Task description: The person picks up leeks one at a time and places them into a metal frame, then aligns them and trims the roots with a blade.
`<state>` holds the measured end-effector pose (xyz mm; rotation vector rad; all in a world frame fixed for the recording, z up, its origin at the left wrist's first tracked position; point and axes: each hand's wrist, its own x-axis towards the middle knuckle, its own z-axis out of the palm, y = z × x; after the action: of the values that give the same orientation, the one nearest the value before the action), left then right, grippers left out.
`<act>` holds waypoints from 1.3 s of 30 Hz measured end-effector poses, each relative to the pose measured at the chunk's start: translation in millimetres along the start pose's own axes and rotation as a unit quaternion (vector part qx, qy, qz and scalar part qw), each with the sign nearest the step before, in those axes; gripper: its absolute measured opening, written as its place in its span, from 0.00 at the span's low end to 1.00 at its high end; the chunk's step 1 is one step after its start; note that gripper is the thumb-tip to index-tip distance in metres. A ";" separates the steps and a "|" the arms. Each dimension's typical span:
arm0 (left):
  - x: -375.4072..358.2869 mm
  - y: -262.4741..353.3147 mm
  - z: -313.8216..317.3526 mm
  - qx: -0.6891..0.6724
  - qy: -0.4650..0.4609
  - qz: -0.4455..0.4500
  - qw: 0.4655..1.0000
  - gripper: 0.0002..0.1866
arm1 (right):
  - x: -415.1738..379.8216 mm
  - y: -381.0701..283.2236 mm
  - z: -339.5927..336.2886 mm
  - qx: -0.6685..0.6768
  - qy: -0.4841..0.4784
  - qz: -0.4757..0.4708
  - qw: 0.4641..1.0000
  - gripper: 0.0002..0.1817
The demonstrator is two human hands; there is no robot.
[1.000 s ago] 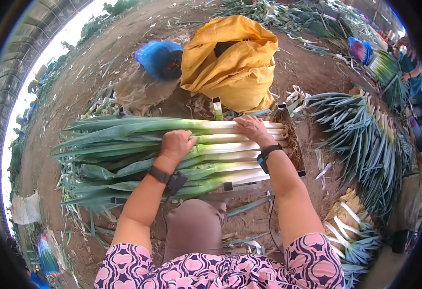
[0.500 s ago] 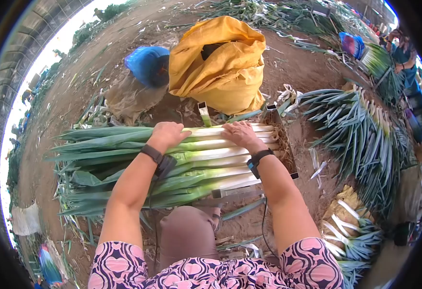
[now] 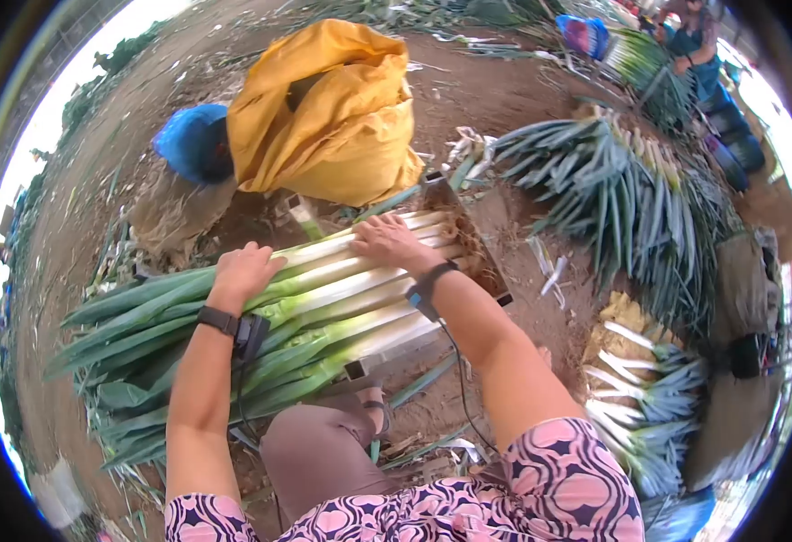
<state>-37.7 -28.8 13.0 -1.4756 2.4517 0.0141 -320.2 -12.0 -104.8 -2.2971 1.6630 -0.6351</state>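
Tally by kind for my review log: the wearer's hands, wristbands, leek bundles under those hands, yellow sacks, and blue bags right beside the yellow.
Hands: 2, left hand and right hand
Wristbands: 2, left wristband and right wristband
Leek bundle: 1
Yellow sack: 1
Blue bag: 1
Total: 7

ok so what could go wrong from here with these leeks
The leeks lie loosely side by side, so pressure from the left grip and right grip along the far edge might roll one out of line. The long leaves fan out and overlap, so they could bend or tangle. The cable hanging from the right wrist might snag on the metal frame.
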 end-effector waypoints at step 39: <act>37.9 -54.6 16.3 -0.085 -0.125 0.015 0.988 0.24 | -758.9 204.1 -30.8 0.171 0.402 0.847 0.302 0.17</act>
<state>-3.2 -85.2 -4.5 -1.4063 2.3157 0.3998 -703.7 639.1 -323.0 1.0245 2.4671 -1.1045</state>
